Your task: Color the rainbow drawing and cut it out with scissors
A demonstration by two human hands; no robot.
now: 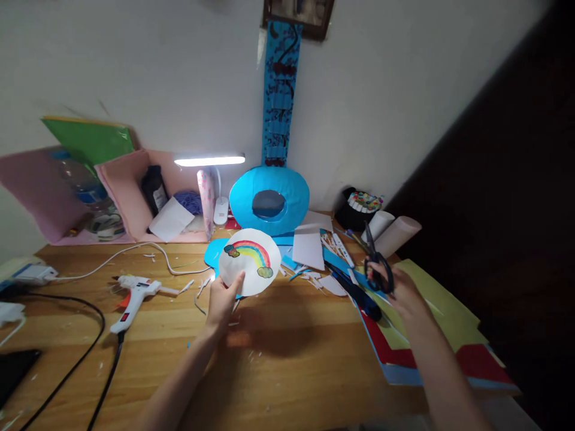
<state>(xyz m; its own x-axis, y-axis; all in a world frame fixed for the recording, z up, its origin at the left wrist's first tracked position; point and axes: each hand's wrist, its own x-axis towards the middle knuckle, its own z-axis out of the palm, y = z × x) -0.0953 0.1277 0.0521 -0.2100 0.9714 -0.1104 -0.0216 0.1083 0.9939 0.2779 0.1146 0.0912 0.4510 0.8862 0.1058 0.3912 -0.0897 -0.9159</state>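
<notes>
A round white paper disc (pixel 250 262) with a coloured rainbow and small clouds is pinched at its lower edge by my left hand (pixel 224 299), above the wooden table. My right hand (pixel 402 290) holds black scissors (pixel 378 263) over the right side, their blades pointing up. Behind the disc stands a blue cardboard guitar shape (pixel 299 194) with an oval hole and a patterned neck, upright by the wall. White and blue paper scraps (pixel 312 276) lie between the disc and the scissors.
A white glue gun (pixel 135 302) and cables lie on the left of the table (pixel 287 383). Pink box shelves (pixel 130 203) and a lit lamp (pixel 210 161) stand behind. Coloured sheets (pixel 453 299) lie under my right arm, near paper rolls (pixel 399 236) and a black marker holder (pixel 353 212).
</notes>
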